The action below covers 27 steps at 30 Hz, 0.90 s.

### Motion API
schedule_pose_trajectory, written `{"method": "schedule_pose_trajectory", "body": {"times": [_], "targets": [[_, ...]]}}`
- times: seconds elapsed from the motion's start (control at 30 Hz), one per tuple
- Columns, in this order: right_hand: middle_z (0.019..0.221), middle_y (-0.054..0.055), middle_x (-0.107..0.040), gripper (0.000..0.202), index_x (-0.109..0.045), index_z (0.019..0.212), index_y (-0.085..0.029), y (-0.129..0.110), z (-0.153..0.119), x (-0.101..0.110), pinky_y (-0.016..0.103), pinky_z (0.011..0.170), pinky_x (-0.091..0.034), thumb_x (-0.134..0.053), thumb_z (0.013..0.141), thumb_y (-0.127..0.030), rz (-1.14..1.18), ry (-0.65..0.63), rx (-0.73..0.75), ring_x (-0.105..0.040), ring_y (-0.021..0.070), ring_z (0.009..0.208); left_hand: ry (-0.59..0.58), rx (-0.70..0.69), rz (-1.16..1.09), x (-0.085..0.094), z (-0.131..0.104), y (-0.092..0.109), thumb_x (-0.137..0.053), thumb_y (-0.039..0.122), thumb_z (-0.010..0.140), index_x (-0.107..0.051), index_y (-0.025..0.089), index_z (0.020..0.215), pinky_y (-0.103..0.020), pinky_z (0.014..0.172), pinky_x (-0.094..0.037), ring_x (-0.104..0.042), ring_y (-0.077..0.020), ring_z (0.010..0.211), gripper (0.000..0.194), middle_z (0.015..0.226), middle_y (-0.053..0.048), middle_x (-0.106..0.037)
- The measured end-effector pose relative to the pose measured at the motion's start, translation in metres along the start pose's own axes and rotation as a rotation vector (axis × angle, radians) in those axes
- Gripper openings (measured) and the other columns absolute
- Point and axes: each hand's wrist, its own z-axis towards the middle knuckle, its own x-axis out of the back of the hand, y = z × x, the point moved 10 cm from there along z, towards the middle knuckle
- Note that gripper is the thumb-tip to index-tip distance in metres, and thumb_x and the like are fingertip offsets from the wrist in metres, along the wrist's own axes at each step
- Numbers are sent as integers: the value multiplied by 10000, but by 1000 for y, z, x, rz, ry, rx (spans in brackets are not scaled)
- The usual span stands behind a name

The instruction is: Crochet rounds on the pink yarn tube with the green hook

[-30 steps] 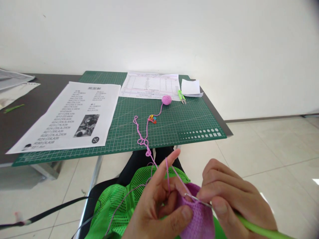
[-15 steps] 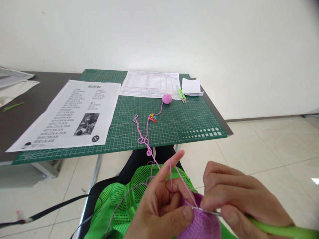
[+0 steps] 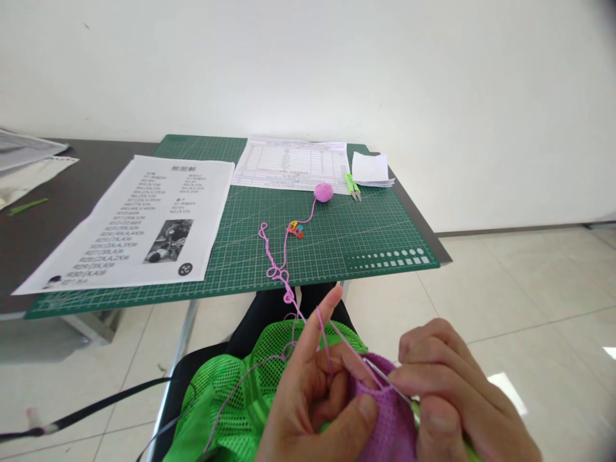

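Note:
My left hand (image 3: 320, 391) pinches the edge of a purple crocheted piece (image 3: 389, 423) between thumb and fingers. Its index finger points up, with pink yarn (image 3: 347, 343) looped over it and running down to the piece. In my right hand (image 3: 450, 391) is a crochet hook (image 3: 403, 394) with a metal shaft and a green handle, largely covered by the fingers. The hook's tip lies at the top edge of the piece, touching the yarn. A pink yarn ball (image 3: 323, 192) sits on the green cutting mat, its strand trailing in tangled loops toward my lap.
Beside the ball lie colored stitch markers (image 3: 295, 229) and green thread snips (image 3: 353, 187). A printed pattern sheet (image 3: 192, 192), a form (image 3: 291, 163) and small white papers (image 3: 370, 169) rest on the cutting mat (image 3: 240, 237). Green mesh fabric (image 3: 216, 385) covers my lap.
My right hand has turned and the hook now slants more steeply at the edge of the piece. My left index finger has shifted slightly left.

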Motion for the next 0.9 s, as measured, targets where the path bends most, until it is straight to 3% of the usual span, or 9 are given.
{"method": "schedule_pose_trajectory", "body": {"times": [0.17, 0.27, 0.5, 0.73, 0.9], "targets": [[565, 1, -496, 375, -531, 723, -190, 11, 3, -2, 290, 540, -450, -342, 1015, -330, 237, 17, -85, -498, 133, 584, -19, 53, -59, -1, 0, -3, -755, 279, 826, -418, 511, 1421, -306, 518, -117, -210, -83, 538, 723, 810, 45, -608], [566, -6, -506, 378, -558, 732, -197, 10, 11, -2, 286, 555, -453, -372, 1012, -369, 274, -69, -80, -496, 129, 580, -23, 67, -58, -2, 0, -2, -764, 275, 817, -430, 489, 1424, -284, 503, -123, -209, -78, 532, 726, 811, 38, -623], [591, 13, -596, 319, -626, 838, -198, -3, 19, -4, 304, 588, -473, -387, 1012, -317, 242, -292, 16, -538, 145, 581, -26, 75, -52, -3, -1, 1, -758, 252, 824, -454, 469, 1417, -277, 485, -106, -188, -64, 509, 701, 779, 42, -616], [599, 21, -605, 311, -630, 845, -158, -11, 20, -4, 283, 569, -489, -402, 1009, -290, 161, -330, 105, -538, 136, 594, -40, 61, -56, -6, -2, 4, -763, 253, 821, -461, 486, 1405, -244, 469, -113, -199, -53, 502, 698, 768, 47, -617], [604, 27, -629, 355, -637, 770, -162, -14, 15, 3, 298, 582, -504, -377, 1007, -208, -25, -270, 94, -558, 146, 623, 16, -31, 58, -4, -4, 11, -709, 252, 862, -445, 522, 1398, -252, 482, -126, -216, -71, 532, 656, 787, 50, -623]]}}
